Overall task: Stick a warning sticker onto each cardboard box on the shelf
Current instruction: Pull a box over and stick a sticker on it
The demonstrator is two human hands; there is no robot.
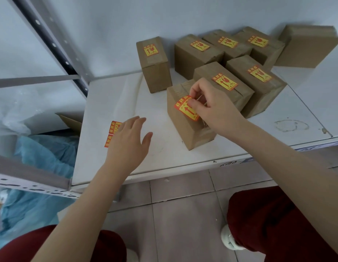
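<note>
Several brown cardboard boxes stand on the white shelf (111,103). The nearest box (185,127) is under my right hand (211,103), which pinches a red and yellow warning sticker (185,108) over the box's top. The boxes behind it, such as the middle one (238,95) and the lone one at the left (155,72), each carry a sticker on top. A box at the far right (306,46) shows no sticker. My left hand (128,144) hovers open over a sheet of stickers (113,131) on the shelf.
A grey metal shelf post (56,46) rises at the left. Blue plastic bags (41,159) and an open carton flap (70,120) lie below left. My knees in red trousers and the tiled floor (183,214) are below the shelf's front edge.
</note>
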